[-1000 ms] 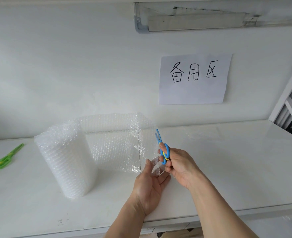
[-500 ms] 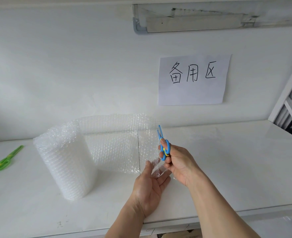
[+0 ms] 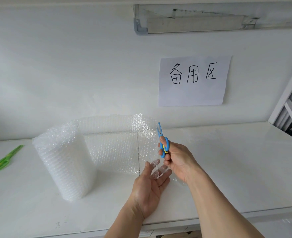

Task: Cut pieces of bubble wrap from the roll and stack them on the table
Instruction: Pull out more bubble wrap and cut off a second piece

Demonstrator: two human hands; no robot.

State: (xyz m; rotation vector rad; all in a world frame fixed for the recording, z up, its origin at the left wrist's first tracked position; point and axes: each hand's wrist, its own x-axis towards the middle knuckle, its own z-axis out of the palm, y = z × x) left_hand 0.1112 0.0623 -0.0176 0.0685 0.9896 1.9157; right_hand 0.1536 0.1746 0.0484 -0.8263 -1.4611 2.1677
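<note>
White table [image 3: 227, 169] and white wall formed the setting. On the table, towards its left half, the roll [image 3: 62, 162] of bubble wrap was stood on end, leaning slightly. A loose sheet [image 3: 114, 145] was unwound from it, curving behind the roll and running rightward, upright, to the hands. A dark vertical line was seen through the sheet near its right part; whether it was a fold or a mark could not be told.

The sheet's lower free corner was held by the left hand [image 3: 150, 184], palm up, with the thumb laid on the front of the wrap and the nearly straight fingers seen through it behind, so that the plastic was pinched between them. Just to the right and a little higher, the scissors [image 3: 162, 141], blue with a yellow pivot, were gripped by the right hand [image 3: 177, 158], fingers curled through the loops. The blades were pointed upward and appeared closed or almost so, beside the sheet's right edge; contact with the wrap could not be made out.

Well apart, at the table's far left edge, green scissors [image 3: 4, 160] were laid flat. On the wall above, a paper sign [image 3: 193, 93] with three handwritten characters was fixed, and a grey-cornered bracket [image 3: 184, 23] was mounted higher still. A white frame [image 3: 289, 107] was leaned at the right.
</note>
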